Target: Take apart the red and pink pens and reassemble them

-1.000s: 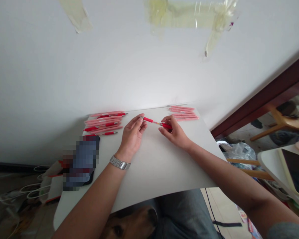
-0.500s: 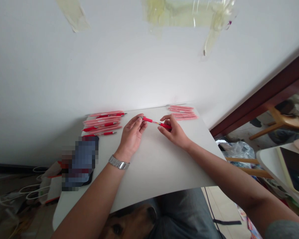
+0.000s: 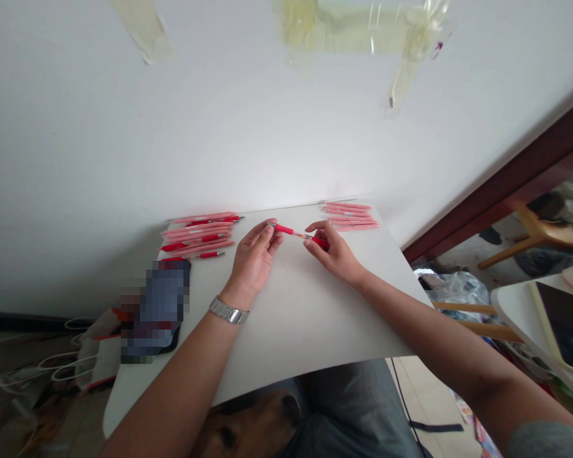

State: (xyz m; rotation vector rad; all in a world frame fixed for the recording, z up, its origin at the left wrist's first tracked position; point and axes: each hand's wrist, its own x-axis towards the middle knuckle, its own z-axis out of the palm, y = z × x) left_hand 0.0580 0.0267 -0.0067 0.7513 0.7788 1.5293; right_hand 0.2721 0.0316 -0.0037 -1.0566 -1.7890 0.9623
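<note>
A red pen (image 3: 284, 229) is held above the white table between my two hands. My left hand (image 3: 255, 256) pinches its metal tip end between thumb and fingers, and a silver watch is on that wrist. The red rear end of the same pen is gripped by my right hand (image 3: 333, 250), thumb and forefinger closing on it. Between the hands, a thin pale middle section of the pen shows; its details are too small to tell. Left of my left hand lies a row of pink and red pens (image 3: 198, 235). Beyond my right hand lies a group of pink pens (image 3: 351, 216).
The white table (image 3: 291, 318) stands against a wall. A blurred-out dark object (image 3: 160, 312) lies on its left side. Below the front edge, a dog's head (image 3: 253, 423) rests by my legs. To the right stands a white surface with a dark device (image 3: 566, 324).
Both hands keep their hold on the pen and have barely moved. The pen's pale middle section looks slightly different. The view has shifted very slightly.
</note>
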